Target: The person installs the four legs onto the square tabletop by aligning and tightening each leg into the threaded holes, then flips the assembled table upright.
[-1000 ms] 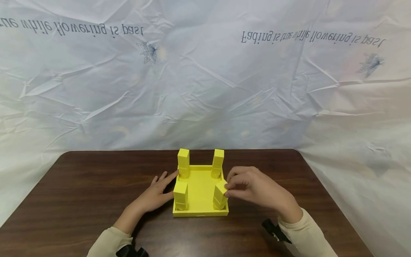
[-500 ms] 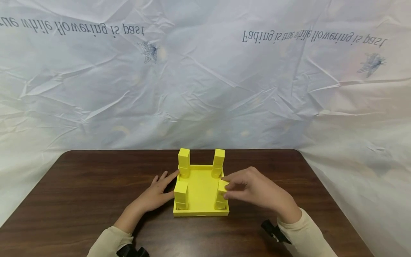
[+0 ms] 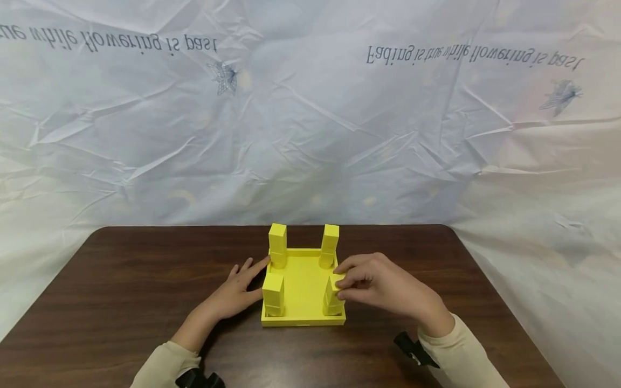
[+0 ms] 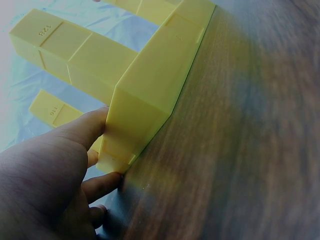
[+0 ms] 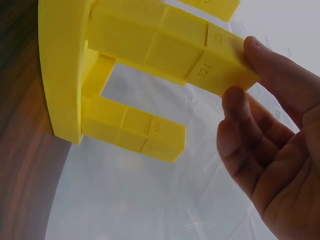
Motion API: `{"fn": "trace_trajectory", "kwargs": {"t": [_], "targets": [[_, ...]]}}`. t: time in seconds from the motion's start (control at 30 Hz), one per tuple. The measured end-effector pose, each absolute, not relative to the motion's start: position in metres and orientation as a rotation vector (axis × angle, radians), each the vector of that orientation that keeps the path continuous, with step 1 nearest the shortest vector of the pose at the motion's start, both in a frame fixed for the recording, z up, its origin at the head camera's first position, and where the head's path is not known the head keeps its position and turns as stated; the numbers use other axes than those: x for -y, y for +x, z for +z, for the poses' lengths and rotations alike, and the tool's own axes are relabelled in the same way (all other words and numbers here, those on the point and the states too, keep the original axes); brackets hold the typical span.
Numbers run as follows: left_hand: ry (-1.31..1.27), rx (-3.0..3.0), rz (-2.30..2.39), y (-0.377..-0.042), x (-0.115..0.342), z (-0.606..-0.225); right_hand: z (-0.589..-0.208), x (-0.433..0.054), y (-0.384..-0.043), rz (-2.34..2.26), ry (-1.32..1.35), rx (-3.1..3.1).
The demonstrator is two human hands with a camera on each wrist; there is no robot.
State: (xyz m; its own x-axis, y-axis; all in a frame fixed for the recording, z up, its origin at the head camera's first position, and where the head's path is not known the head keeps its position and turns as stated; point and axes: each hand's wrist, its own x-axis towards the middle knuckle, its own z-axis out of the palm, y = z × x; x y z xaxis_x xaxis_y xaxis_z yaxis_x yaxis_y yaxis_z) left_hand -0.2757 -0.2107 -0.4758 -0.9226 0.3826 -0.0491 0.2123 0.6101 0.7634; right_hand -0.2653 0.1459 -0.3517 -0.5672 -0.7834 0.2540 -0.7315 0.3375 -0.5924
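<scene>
A shallow yellow tray (image 3: 303,291) lies on the table with a square yellow post standing at each corner. My right hand (image 3: 388,285) pinches the top of the near right post (image 3: 332,304) between thumb and fingers. In the right wrist view that post (image 5: 175,42) is marked 124, and stacked segments show along it. My left hand (image 3: 235,295) is spread flat on the table, thumb and a finger touching the tray's left wall. The near left post (image 4: 70,52), marked 128, and the far left post (image 4: 52,107), marked 116, show in the left wrist view.
The far right post (image 3: 330,245) and its marking 120 show beyond the held one. Under the tray is a dark wood-grain table (image 3: 145,269) with rounded back corners. A pale printed sheet (image 3: 310,134) hangs behind the table and down its sides.
The near right post leaned and looked twisted a second ago; it now stands straighter, with my right fingers shifted slightly left on its top. My left hand and the tray keep their places.
</scene>
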Motion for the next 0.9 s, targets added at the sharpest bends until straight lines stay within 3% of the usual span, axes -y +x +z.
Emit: {"fn": "trace_trajectory", "kwargs": {"t": [0.9], "targets": [[0.506,-2.617,1.212,-0.277,0.212,-0.475,-0.36,-0.142,-0.271,-1.11,-1.456,-2.558]]}}
